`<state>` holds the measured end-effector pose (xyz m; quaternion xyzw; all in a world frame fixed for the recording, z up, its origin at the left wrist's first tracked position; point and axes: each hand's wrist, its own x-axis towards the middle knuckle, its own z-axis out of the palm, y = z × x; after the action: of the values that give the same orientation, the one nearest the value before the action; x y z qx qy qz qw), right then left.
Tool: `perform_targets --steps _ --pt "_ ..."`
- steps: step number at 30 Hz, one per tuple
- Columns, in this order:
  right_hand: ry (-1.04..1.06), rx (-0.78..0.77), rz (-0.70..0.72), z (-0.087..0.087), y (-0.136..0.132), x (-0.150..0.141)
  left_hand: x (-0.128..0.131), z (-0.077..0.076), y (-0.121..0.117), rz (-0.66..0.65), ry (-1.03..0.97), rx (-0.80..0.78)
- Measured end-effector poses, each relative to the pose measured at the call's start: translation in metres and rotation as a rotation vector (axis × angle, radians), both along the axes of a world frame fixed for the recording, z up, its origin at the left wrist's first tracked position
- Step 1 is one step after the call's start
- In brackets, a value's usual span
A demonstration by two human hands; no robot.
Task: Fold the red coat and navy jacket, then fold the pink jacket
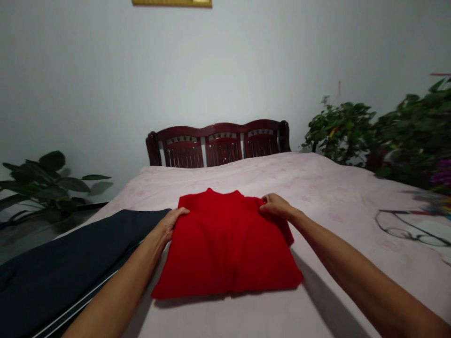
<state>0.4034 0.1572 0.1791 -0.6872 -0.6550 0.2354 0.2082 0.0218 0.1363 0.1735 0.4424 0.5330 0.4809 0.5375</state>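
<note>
A sweater [225,244] lies on the bed [225,178] — trousers [59,267] left, glasses [412,230] right.

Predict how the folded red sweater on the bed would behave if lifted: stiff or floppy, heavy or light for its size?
The red sweater looks floppy: its thick knit bulges softly, without crisp folds, so it would probably sag if lifted by one edge. It is likely light for its bulk, since the pink bedspread barely dents.
</note>
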Motion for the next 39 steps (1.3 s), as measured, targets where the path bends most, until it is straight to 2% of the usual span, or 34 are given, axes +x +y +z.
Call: perform_targets --steps 3,5,7,8,10,11,13,15,16,18,20,23,25,26,28,31,33,36,39 --pt "0.079 0.368 0.044 0.037 -0.021 0.008 -0.012 0.033 -0.013 -0.013 -0.030 0.224" --pt "0.096 0.623 0.045 0.049 -0.040 0.015 -0.023 0.043 -0.024 -0.031 0.060 0.431" --pt "0.034 0.803 0.030 0.037 -0.060 0.022 -0.031 0.035 -0.036 -0.048 0.253 0.598" --pt "-0.020 0.871 0.034 0.021 -0.069 0.026 -0.033 0.024 -0.042 -0.060 0.357 0.661" --pt "-0.155 0.954 0.070 -0.025 -0.085 0.031 -0.033 -0.011 -0.057 -0.112 0.535 0.787" --pt "-0.215 0.948 0.090 -0.052 -0.093 0.034 -0.032 -0.032 -0.065 -0.149 0.599 0.843" --pt "-0.301 0.877 0.170 -0.102 -0.105 0.039 -0.027 -0.071 -0.081 -0.250 0.728 0.849" --pt "-0.367 0.762 0.199 -0.130 -0.116 0.044 -0.025 -0.097 -0.095 -0.287 0.829 0.793" --pt "-0.399 0.687 0.208 -0.134 -0.121 0.046 -0.026 -0.102 -0.100 -0.309 0.867 0.766" --pt "-0.457 0.529 0.201 -0.120 -0.129 0.048 -0.029 -0.098 -0.104 -0.375 0.922 0.733" --pt "-0.469 0.455 0.125 -0.089 -0.134 0.042 -0.032 -0.081 -0.104 -0.407 0.968 0.717" --pt "-0.361 0.599 0.023 -0.044 -0.141 0.011 -0.019 -0.052 -0.104 -0.330 1.031 0.695" --pt "-0.298 0.703 0.088 -0.031 -0.144 -0.019 0.002 -0.042 -0.108 -0.262 1.070 0.697" --pt "-0.295 0.710 0.145 -0.031 -0.145 -0.033 0.015 -0.041 -0.110 -0.242 1.099 0.703" --pt "-0.330 0.615 0.250 -0.044 -0.144 -0.057 0.041 -0.050 -0.114 -0.221 1.190 0.698" --pt "-0.368 0.394 0.336 -0.075 -0.136 -0.073 0.064 -0.077 -0.115 -0.214 1.365 0.621" --pt "-0.356 0.341 0.346 -0.092 -0.130 -0.073 0.067 -0.095 -0.113 -0.181 1.430 0.578" --pt "-0.279 0.360 0.319 -0.102 -0.130 -0.068 0.063 -0.108 -0.112 -0.099 1.435 0.531" --pt "-0.086 0.486 0.094 -0.104 -0.144 -0.064 0.057 -0.112 -0.112 0.012 1.336 0.420"
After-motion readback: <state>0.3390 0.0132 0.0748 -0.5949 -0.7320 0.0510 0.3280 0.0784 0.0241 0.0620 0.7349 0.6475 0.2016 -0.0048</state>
